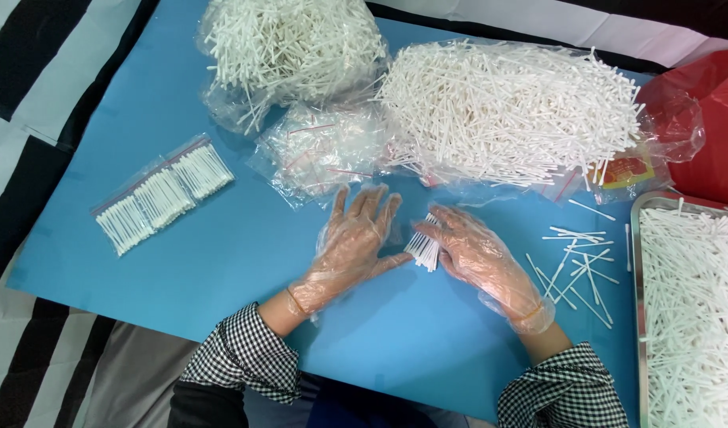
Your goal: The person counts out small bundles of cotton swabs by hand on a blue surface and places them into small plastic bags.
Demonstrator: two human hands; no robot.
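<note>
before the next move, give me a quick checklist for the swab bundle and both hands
1. Bundle pinched in right hand: ok.
2. Left hand free, flat on mat, thumb near bundle: ok.
3. Gloves on both hands: ok.
4. Swab ends lined up: cannot tell.
5. Empty bags just ahead of the left hand: ok.
6. Loose swabs gathered: not ok, scattered.

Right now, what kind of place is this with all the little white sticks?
Probably a small packing bench. Heaps of cotton swabs sit on a blue table, more fill a metal tray, and filled little bags lie ready. The gloved right hand holds a small bundle.
</note>
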